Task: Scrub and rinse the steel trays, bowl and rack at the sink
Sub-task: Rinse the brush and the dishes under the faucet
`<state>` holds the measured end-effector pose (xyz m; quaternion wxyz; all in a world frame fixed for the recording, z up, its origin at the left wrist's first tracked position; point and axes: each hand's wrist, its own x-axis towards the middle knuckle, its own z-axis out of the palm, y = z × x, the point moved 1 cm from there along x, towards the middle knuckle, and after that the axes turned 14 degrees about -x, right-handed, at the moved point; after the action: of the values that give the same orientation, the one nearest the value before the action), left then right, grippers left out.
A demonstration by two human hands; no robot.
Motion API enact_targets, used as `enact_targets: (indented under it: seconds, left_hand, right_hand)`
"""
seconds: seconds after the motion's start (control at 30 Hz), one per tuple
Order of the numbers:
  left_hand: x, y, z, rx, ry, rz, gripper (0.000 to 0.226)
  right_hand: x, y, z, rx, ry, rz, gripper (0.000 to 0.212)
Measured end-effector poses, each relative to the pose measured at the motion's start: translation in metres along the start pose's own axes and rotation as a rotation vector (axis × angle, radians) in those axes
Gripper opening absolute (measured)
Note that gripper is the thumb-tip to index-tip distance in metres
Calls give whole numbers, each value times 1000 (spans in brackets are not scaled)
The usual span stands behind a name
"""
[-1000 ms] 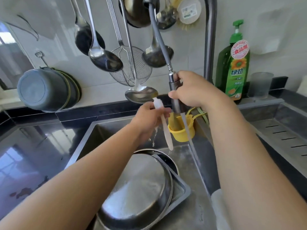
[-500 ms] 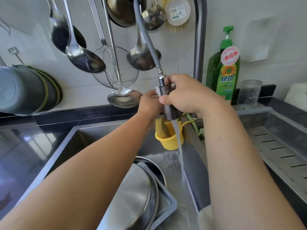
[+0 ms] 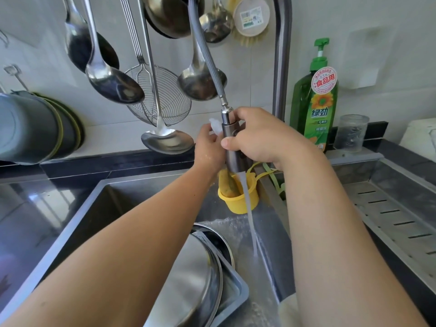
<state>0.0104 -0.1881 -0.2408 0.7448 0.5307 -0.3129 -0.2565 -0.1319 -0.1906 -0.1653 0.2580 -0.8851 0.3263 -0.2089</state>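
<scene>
My right hand grips the grey pull-out spray head, and water streams from it onto the sink floor by the right wall. Behind the spray head, my left hand holds a white translucent plastic piece; only its top end shows. A round steel bowl lies upside down in the sink, on a rectangular steel tray. My left forearm hides part of both.
A yellow cup holding a sponge hangs on the sink's right wall. Ladles and a wire skimmer hang above. A green soap bottle and a glass stand behind a slotted drain tray. Pots stand at the left.
My left hand has lifted the white plastic piece from below the spray head to behind it. The stream has moved right, closer to the sink wall.
</scene>
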Motion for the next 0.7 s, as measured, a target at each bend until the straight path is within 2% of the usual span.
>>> enact_targets:
  seconds: [0.03, 0.13, 0.2, 0.27, 0.3, 0.37, 0.43, 0.57, 0.63, 0.7]
  left_hand:
    - [3, 0, -1, 24, 1, 21, 51]
    - [12, -9, -3, 181, -49, 40, 29]
    - [13, -16, -4, 290, -126, -9, 16]
    - [14, -28, -5, 603, -265, 6, 16]
    - [12, -34, -6, 726, -309, -68, 16]
    - [0, -36, -6, 979, -262, -124, 15]
    - [-5, -38, -8, 972, -230, -146, 17]
    - [-26, -30, -24, 674, -226, -258, 38]
    - [-52, -18, -49, 706, -268, -301, 49]
    - [-75, -8, -89, 845, -239, -383, 50]
  right_hand:
    - [0, 0, 0, 1, 0, 1, 39]
    - [1, 0, 1, -4, 4, -7, 40]
    - [2, 1, 2, -6, 0, -14, 40]
    - [2, 2, 1, -7, 1, -18, 39]
    - [2, 3, 1, -6, 4, -19, 39]
    - [2, 4, 0, 0, 10, -18, 38]
    - [3, 5, 0, 1, 15, -13, 36]
    - [5, 2, 3, -20, 9, 0, 35]
    - [5, -3, 6, -25, -2, 4, 34]
    - [2, -15, 12, -19, -17, 2, 30]
